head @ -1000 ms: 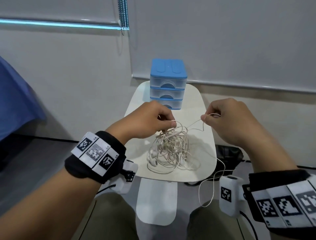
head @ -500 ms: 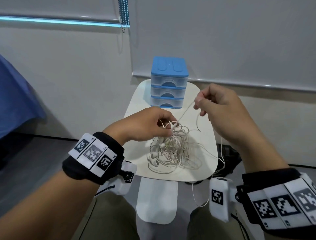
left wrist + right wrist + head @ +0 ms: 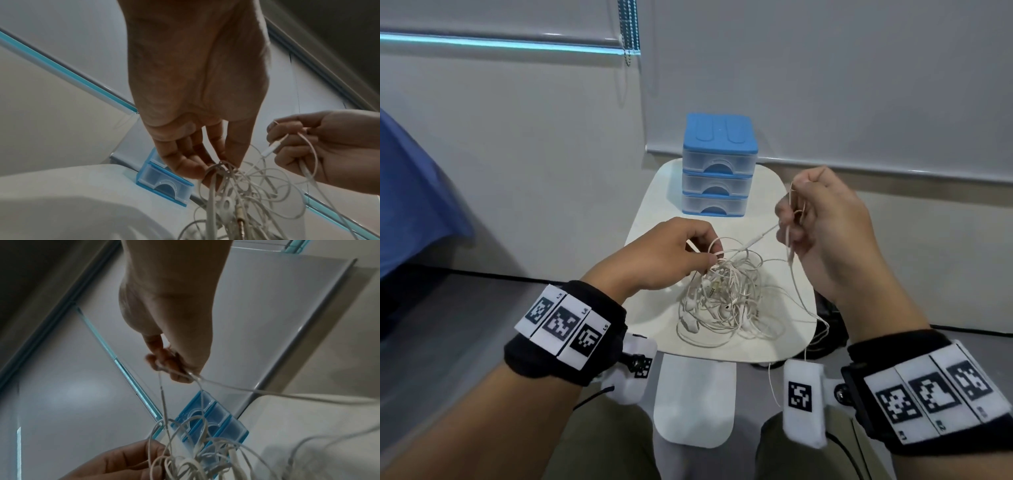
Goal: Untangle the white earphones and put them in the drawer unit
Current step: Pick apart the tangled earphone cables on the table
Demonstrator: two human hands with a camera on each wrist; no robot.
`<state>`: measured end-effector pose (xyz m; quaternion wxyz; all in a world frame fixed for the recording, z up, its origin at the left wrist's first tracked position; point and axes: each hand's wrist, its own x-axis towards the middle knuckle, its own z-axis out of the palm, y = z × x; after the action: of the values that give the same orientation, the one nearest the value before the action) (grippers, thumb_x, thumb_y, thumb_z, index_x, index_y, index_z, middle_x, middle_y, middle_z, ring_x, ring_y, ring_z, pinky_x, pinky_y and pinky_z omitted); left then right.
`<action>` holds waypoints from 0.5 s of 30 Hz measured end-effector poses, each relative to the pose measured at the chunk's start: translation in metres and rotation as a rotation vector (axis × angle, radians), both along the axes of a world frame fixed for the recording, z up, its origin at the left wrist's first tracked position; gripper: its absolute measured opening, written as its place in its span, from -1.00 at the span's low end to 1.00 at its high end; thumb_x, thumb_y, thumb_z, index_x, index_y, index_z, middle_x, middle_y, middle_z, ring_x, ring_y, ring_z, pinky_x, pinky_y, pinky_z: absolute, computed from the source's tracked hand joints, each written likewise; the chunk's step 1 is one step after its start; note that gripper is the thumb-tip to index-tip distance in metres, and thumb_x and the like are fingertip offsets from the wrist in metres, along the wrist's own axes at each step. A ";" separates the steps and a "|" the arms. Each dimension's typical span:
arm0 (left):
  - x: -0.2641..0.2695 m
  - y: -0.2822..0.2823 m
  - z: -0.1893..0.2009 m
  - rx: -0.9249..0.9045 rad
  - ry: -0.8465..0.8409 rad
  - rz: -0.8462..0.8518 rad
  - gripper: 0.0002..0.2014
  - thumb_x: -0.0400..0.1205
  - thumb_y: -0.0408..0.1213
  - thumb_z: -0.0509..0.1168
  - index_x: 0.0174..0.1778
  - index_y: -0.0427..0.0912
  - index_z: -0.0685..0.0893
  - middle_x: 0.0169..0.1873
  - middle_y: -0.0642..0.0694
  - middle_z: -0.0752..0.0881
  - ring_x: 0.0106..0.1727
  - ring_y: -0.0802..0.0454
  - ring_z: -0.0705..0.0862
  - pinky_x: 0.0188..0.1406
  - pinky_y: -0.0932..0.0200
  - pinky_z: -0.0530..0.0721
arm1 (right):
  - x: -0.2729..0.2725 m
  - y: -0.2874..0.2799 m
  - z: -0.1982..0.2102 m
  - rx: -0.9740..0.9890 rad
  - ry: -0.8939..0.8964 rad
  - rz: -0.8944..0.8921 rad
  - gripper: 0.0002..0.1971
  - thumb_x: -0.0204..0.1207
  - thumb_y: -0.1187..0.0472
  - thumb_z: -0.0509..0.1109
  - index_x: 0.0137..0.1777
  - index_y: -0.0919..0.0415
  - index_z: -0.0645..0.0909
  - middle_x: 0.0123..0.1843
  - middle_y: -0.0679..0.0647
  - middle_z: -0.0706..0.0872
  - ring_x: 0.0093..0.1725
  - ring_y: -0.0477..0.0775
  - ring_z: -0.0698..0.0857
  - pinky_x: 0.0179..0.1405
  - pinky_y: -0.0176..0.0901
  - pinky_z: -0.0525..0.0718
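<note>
A tangle of white earphones (image 3: 726, 301) lies on the small white table (image 3: 654, 308). My left hand (image 3: 705, 253) pinches loops at the top of the tangle (image 3: 222, 167), holding them just above the table. My right hand (image 3: 791, 219) is raised to the right of it, fingers curled round a cord strand (image 3: 162, 394) with its inline remote (image 3: 269, 150). One strand hangs from that hand over the table's right edge (image 3: 808, 308). The blue drawer unit (image 3: 719, 168) stands at the far end of the table, its three clear drawers closed.
Behind the table is a grey wall with a roller blind and a bead chain (image 3: 630, 31). A blue cloth (image 3: 410, 205) lies at the left. A dark object (image 3: 832, 318) sits on the floor right of the table. My knees are under the table's near edge.
My right hand rose and moved away from me, drawing a strand with the inline remote out of the tangle. My left hand stayed pinching the top of the bundle.
</note>
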<state>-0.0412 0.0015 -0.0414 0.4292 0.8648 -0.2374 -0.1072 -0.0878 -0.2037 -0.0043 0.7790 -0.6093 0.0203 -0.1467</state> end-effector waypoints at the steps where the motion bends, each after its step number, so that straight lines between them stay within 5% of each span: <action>1: -0.001 0.000 -0.001 0.003 0.003 0.005 -0.90 0.69 -0.27 0.46 -0.11 0.02 0.77 -0.13 0.00 0.82 -0.22 0.12 0.68 -0.12 -0.18 0.72 | 0.002 -0.002 -0.003 -0.076 0.010 -0.022 -0.75 0.71 0.31 0.24 -0.21 0.06 0.48 -0.54 -0.06 0.50 -0.47 0.00 0.32 -0.49 -0.21 0.29; 6: 0.000 -0.004 -0.006 -0.002 0.026 0.038 -0.92 0.69 -0.34 0.42 -0.09 -0.09 0.73 -0.20 -0.11 0.81 -0.27 0.11 0.69 -0.11 0.07 0.60 | 0.003 -0.015 -0.011 -0.925 0.064 0.108 -0.74 0.52 0.01 0.61 -0.27 0.12 0.70 -0.58 -0.17 0.45 -0.54 -0.07 0.32 -0.46 -0.20 0.26; 8: 0.000 -0.006 -0.006 -0.002 0.024 0.055 -0.93 0.69 -0.34 0.42 -0.08 -0.10 0.73 -0.25 -0.06 0.79 -0.29 0.11 0.68 -0.14 0.13 0.57 | 0.001 -0.014 -0.012 -1.224 0.158 0.181 -0.75 0.43 -0.10 0.65 -0.25 0.06 0.77 -0.45 -0.16 0.59 -0.44 -0.15 0.51 -0.38 -0.23 0.41; 10: -0.002 -0.007 -0.004 0.010 0.020 0.062 -0.94 0.69 -0.34 0.40 -0.07 -0.10 0.73 -0.26 -0.02 0.78 -0.31 0.13 0.67 -0.18 0.15 0.55 | -0.001 -0.012 -0.015 -1.321 0.231 0.214 -0.80 0.44 -0.09 0.66 -0.23 0.01 0.82 -0.27 -0.12 0.69 -0.22 -0.08 0.67 -0.19 -0.13 0.62; 12: -0.003 -0.008 -0.003 0.028 0.010 0.062 -0.93 0.70 -0.33 0.40 -0.06 -0.07 0.73 -0.26 -0.01 0.78 -0.32 0.15 0.67 -0.21 0.17 0.52 | -0.002 -0.012 -0.018 -1.321 0.225 0.237 -0.86 0.50 -0.01 0.62 -0.23 0.00 0.83 -0.29 -0.16 0.72 -0.17 -0.06 0.70 -0.10 -0.09 0.69; 15: -0.005 -0.007 -0.002 0.049 -0.007 0.059 -0.91 0.69 -0.32 0.40 -0.05 -0.02 0.71 -0.26 0.04 0.74 -0.33 0.17 0.66 -0.24 0.19 0.51 | -0.002 -0.009 -0.016 -1.162 0.130 0.219 -0.86 0.55 0.10 0.58 -0.25 0.00 0.83 -0.53 -0.23 0.53 -0.43 -0.16 0.46 -0.33 -0.19 0.40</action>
<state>-0.0458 -0.0057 -0.0431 0.4099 0.8821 -0.2106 -0.0971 -0.0900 -0.2128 -0.0205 0.3257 -0.9421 -0.0789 -0.0148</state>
